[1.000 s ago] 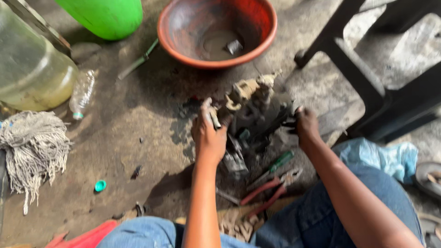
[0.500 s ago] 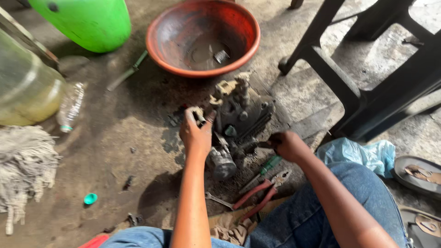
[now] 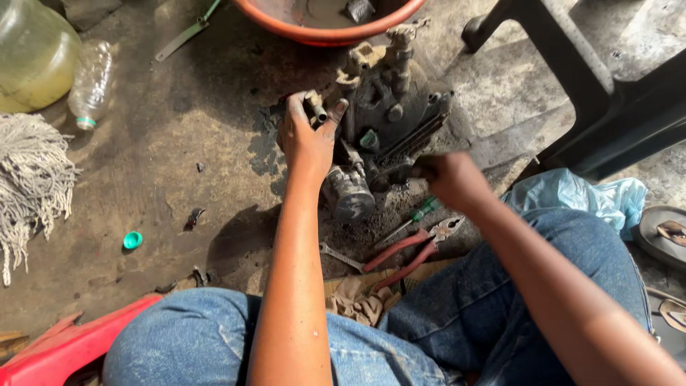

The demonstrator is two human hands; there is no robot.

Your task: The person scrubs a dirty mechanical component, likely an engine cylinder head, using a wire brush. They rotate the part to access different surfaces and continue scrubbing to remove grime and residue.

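A dirty, oily engine part (image 3: 386, 121) with several pipes and fittings lies on the concrete floor between my knees. My left hand (image 3: 307, 139) grips a small metal fitting on its left side. My right hand (image 3: 446, 179) is blurred and closed against the part's lower right side; I cannot tell what it holds. Red-handled pliers (image 3: 411, 250), a green-handled screwdriver (image 3: 421, 212) and a small wrench (image 3: 339, 256) lie on the floor just below the part.
An orange basin (image 3: 329, 32) with a metal piece in it stands beyond the part. At the left are a yellowish jug (image 3: 32, 53), a plastic bottle (image 3: 89, 82), a mop head (image 3: 32, 182) and a green cap (image 3: 132, 239). A black chair frame (image 3: 607, 107) and a blue bag (image 3: 572, 196) are at the right.
The view has moved closer and lower over the engine part. My right hand has shifted from the part's right edge to its lower right side. My left hand stays on the fitting.
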